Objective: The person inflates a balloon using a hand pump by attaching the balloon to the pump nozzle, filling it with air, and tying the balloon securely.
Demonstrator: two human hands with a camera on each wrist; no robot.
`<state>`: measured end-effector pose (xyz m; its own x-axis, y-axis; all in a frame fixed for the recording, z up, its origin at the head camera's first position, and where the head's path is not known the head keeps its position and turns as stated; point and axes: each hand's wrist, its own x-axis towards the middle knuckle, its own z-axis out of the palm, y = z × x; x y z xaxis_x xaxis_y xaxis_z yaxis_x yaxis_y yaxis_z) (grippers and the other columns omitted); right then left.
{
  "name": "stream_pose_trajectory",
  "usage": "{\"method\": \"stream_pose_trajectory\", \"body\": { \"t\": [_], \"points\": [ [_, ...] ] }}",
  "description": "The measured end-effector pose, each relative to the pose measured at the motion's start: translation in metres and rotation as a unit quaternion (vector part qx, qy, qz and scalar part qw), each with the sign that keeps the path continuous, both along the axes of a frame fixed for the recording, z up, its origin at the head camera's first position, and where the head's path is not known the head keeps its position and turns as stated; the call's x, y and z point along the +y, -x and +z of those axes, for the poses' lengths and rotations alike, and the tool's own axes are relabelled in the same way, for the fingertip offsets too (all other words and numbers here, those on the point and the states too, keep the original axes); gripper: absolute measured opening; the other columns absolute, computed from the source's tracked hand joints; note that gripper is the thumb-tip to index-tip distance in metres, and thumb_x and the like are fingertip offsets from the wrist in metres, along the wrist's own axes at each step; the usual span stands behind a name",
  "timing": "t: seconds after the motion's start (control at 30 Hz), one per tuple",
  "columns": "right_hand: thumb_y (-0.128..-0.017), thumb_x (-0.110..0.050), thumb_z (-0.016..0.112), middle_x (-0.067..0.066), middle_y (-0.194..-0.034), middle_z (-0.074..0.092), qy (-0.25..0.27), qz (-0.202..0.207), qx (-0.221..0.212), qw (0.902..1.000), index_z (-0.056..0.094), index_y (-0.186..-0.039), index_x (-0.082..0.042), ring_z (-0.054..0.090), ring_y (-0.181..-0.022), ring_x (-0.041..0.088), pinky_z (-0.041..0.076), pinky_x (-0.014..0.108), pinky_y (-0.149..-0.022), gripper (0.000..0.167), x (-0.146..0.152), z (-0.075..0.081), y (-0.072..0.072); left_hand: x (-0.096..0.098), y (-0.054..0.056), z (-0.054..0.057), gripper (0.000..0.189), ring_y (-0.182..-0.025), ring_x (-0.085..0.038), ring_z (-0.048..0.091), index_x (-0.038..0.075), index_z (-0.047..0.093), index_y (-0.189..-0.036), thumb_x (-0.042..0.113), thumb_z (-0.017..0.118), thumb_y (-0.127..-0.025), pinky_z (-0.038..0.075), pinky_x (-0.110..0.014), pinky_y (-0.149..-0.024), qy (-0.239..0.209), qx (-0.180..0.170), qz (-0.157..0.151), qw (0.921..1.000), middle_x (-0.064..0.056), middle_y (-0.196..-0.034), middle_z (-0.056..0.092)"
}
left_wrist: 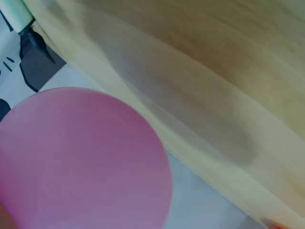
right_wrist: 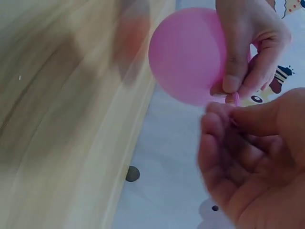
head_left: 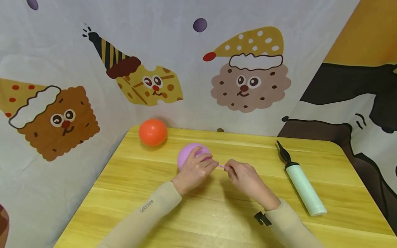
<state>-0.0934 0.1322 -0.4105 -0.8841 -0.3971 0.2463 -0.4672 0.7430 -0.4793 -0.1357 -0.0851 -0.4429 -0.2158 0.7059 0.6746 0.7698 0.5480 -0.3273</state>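
A round, inflated purple-pink balloon (head_left: pixel 186 154) is held above the table by my left hand (head_left: pixel 196 168), whose thumb and a finger pinch its neck. From there the stretched neck (head_left: pixel 221 166) runs to my right hand (head_left: pixel 246 177), which pinches its end between thumb and finger. In the right wrist view, both the left hand (right_wrist: pixel 245 52) and the right hand (right_wrist: pixel 257 152) meet close together at the neck, beside the balloon (right_wrist: pixel 188 57). The balloon (left_wrist: pixel 90 162) fills the lower left of the left wrist view; nearly all of the left hand is out of that frame.
An inflated orange-red balloon (head_left: pixel 153 132) rests at the table's far left corner. On the right lies a pale green hand pump (head_left: pixel 305 189) with a black nozzle. The yellow wooden table (head_left: pixel 124 206) backs onto a printed cloth (head_left: pixel 192 117).
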Motion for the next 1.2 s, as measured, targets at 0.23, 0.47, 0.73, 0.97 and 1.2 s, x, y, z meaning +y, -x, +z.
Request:
{"method": "stream_pose_trajectory", "body": {
  "t": [0.23,0.47,0.73,0.97,1.2],
  "points": [
    [-0.099,0.0,0.067,-0.007,-0.074,0.056,0.081,-0.01,0.0,0.9966,0.069,-0.098,-0.007,0.048,-0.06,0.004,0.044,0.023,-0.051,0.007,-0.004,-0.007,0.001,0.006,0.0,0.002,0.021,-0.092,-0.016,0.07,0.016,0.078,-0.093,0.002,0.074,-0.079,0.047,-0.049,-0.105,-0.015,-0.021,-0.003,0.9997,0.006,-0.087,0.077],
    [-0.095,-0.007,0.065,0.001,-0.087,0.062,0.135,0.024,-0.161,0.9773,0.063,-0.105,-0.004,0.054,-0.073,0.014,0.047,0.025,-0.06,0.01,-0.003,-0.006,0.005,0.007,-0.002,0.002,0.017,-0.089,-0.015,0.07,0.016,0.078,-0.088,0.003,0.075,-0.077,0.048,-0.05,-0.104,-0.011,-0.02,-0.004,0.9997,0.006,-0.081,0.076],
    [-0.105,-0.038,0.062,0.003,-0.087,0.063,0.129,0.082,-0.242,0.9581,0.065,-0.105,-0.004,0.055,-0.074,0.015,0.048,0.027,-0.062,0.034,0.005,-0.003,0.015,0.007,-0.003,0.002,0.012,-0.089,-0.015,0.07,0.015,0.079,-0.09,0.008,0.078,-0.08,0.048,-0.049,-0.104,0.007,-0.018,-0.001,0.9998,0.005,-0.082,0.077],
    [-0.111,-0.022,0.051,-0.007,-0.068,0.051,0.062,0.122,-0.137,0.981,0.061,-0.088,-0.014,0.043,-0.058,0.004,0.042,0.024,-0.056,0.026,0.006,-0.005,0.021,0.002,0.001,0.004,0.016,-0.092,-0.016,0.071,0.017,0.08,-0.092,0.007,0.077,-0.079,0.048,-0.047,-0.104,0.008,-0.007,-0.009,0.9999,0.005,-0.085,0.077],
    [-0.111,-0.025,0.051,-0.006,-0.065,0.047,0.137,0.084,-0.114,0.9805,0.061,-0.084,-0.024,0.036,-0.054,0.004,0.034,0.024,-0.051,0.029,0.012,0.003,0.01,-0.016,0.015,0.005,0.011,-0.102,-0.014,0.07,0.016,0.079,-0.104,0.016,0.07,-0.098,0.047,-0.046,-0.106,-0.016,0.019,-0.024,0.9994,0.008,-0.099,0.078]
  ]
}}
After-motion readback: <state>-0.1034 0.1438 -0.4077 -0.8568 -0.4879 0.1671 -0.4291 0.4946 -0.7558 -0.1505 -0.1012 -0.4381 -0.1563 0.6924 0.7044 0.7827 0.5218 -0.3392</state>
